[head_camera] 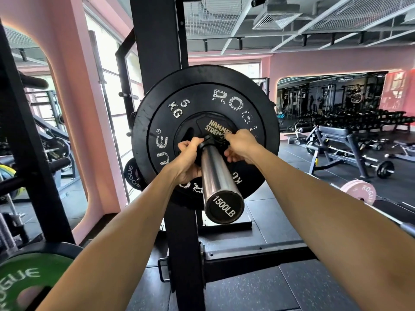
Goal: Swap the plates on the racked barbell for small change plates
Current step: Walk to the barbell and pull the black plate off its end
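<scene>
A black rack upright (157, 52) stands in the middle of the scene, with the barbell sleeve (216, 173) reaching toward the near side, its end cap marked 1500LB. On the sleeve sit 3 plates: a large black plate (202, 74) farthest back, a 5 KG Rogue plate (224, 97) in front of it, and a small Hammer Strength plate (211, 124) nearest. A black collar (210, 140) clamps against that small plate. The left hand (187, 158) has its fingers wrapped round the collar's left side; the right hand (241, 145) grips its right side. A green plate (24, 277) lies near left.
</scene>
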### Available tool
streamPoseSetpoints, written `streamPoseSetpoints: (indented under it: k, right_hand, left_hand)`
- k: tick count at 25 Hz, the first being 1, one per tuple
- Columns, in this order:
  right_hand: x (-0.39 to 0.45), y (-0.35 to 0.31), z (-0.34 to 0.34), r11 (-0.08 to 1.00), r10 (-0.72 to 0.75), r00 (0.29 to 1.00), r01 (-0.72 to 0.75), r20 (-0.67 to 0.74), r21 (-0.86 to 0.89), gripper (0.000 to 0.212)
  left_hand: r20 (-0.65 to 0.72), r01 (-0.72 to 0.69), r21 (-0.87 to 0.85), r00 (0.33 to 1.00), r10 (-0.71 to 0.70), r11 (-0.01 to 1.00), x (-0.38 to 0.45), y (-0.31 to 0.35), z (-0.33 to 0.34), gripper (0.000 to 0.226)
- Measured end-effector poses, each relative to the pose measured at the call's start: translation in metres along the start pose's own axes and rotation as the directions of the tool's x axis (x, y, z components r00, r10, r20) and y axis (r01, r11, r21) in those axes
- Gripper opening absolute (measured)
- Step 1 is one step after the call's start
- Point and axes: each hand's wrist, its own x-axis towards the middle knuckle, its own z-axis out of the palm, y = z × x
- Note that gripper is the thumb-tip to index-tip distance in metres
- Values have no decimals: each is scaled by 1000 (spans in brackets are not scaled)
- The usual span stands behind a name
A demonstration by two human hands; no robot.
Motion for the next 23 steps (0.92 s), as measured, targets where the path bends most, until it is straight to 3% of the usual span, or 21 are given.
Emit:
streamPoseSetpoints:
  k: [8,12,18,23]
  right_hand:
    - [-57,-14,-15,989,15,995,-1,97,-147,34]
    - [-98,-19,-24,989,18,992,0,121,-147,40]
    - [-163,-30,-41,987,43,987,-18,153,-162,39]
    - [-214,-37,-52,990,42,990,-22,138,-140,41]
  left_hand:
    - [79,56,86,995,-63,995,-50,3,0,31]
    - [96,87,68,991,-93,994,-90,2,2,63]
    - [114,102,28,988,-105,994,-163,0,11,80]
    - [151,85,27,985,-88,996,-219,5,19,64]
